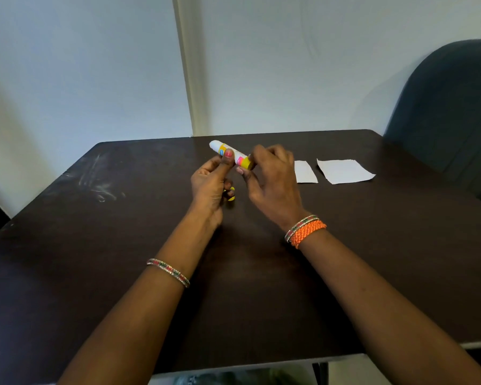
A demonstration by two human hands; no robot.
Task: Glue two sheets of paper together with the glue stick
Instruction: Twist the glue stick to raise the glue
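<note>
A white and yellow glue stick [235,155] is held above the dark table [122,245], tilted with its white glue end up and to the left. My left hand [210,184] pinches its middle with the thumb on top, and a yellow cap [231,194] shows by its lower fingers. My right hand [270,179] grips the yellow base end. Two white paper pieces lie flat to the right: a small one [306,172], partly hidden by my right hand, and a larger one [345,170].
A dark blue chair [450,112] stands at the table's far right corner. A pale wall runs behind the table. Whitish scuff marks [100,182] streak the table's left side.
</note>
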